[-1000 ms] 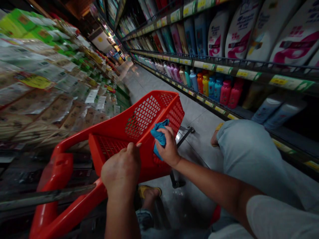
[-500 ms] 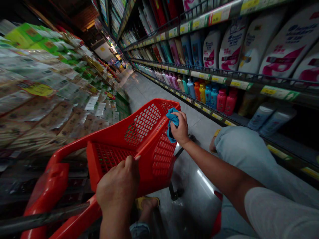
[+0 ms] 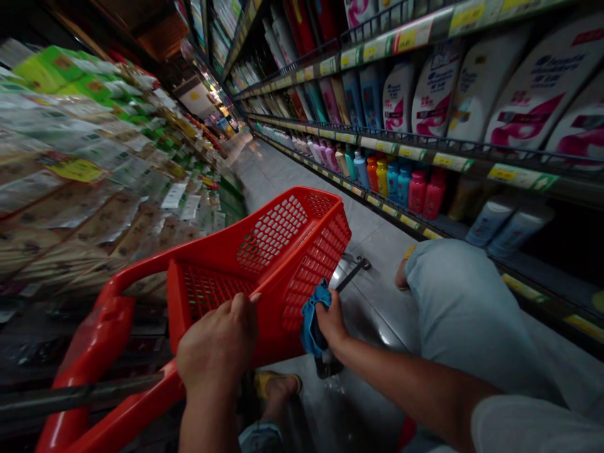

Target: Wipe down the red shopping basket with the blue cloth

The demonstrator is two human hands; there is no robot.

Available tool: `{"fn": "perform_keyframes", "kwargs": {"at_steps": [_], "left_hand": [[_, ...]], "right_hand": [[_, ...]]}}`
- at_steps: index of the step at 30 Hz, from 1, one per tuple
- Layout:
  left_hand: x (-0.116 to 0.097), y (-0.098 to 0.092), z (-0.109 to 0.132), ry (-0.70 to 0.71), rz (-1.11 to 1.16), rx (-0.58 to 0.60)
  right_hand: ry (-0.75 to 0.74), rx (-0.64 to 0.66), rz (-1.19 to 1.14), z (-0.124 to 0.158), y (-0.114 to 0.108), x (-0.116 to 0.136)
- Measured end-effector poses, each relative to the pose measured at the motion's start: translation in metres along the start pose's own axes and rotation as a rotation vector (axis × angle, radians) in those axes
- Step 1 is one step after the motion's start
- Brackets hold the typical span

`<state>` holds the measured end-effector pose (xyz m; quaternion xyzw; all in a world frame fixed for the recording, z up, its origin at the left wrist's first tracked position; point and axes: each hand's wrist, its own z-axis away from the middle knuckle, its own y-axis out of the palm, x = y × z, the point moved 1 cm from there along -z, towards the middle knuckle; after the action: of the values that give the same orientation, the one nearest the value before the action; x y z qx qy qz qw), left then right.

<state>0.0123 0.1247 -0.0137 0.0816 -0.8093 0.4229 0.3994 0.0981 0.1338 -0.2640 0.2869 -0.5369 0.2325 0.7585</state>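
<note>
The right hand [image 3: 334, 319] has its fingers wrapped around a crumpled blue cloth [image 3: 309, 322] below center, beside a red shopping cart [image 3: 276, 319] slanting up from lower left, while the left hand [image 3: 214, 345] grips its rim.

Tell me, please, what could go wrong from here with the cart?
The red cart stands on wheels, so it might roll onto a nearby yellow slipper. The blue cloth, bunched in the right hand near the perforated side, could snag in a hole. If the left hand pulls hard, the cart may tip.
</note>
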Motion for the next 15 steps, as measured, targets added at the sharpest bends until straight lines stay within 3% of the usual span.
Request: {"fn": "perform_keyframes", "kwargs": {"at_steps": [4, 9, 12, 15], "left_hand": [[0.007, 0.006, 0.005, 0.023, -0.001, -0.063], [0.020, 0.011, 0.011, 0.038, 0.052, -0.058], [0.029, 0.017, 0.015, 0.050, 0.104, -0.063], [0.040, 0.025, 0.018, 0.054, 0.182, -0.055]], "right_hand": [[-0.037, -0.107, -0.015, -0.072, -0.013, 0.022], [-0.151, -0.261, -0.031, -0.170, -0.045, 0.071], [-0.223, -0.221, -0.033, -0.194, -0.064, 0.101], [-0.233, -0.107, -0.042, -0.202, -0.078, 0.122]]}}
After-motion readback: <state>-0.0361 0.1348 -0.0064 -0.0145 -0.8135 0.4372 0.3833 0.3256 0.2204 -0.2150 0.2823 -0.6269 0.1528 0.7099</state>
